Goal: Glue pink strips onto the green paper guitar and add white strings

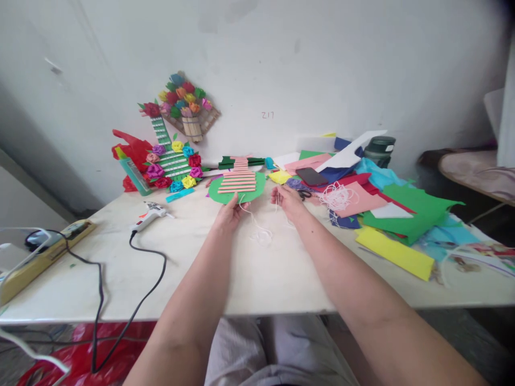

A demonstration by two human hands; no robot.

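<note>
My left hand (230, 213) grips the near edge of a green paper base (260, 188), thumb on top. Pink paper sticks (237, 183) lie in rows across that base, forming a vase-like shape with a narrow neck. A white string (251, 217) runs from the base near my left thumb and loops down over the table. To the right, my right hand (284, 197) is pinched closed on a strand of white string, held apart from the base. Further right, a loose tangle of white string (339, 197) rests on coloured paper.
A glue gun (151, 215) with a black cord lies at left, near a power strip (48, 257). Behind stand a finished green vase with paper flowers (175, 163) and a glue bottle (134, 174). Coloured paper (414, 209), a phone (311, 177) and scissors (304, 194) are at right.
</note>
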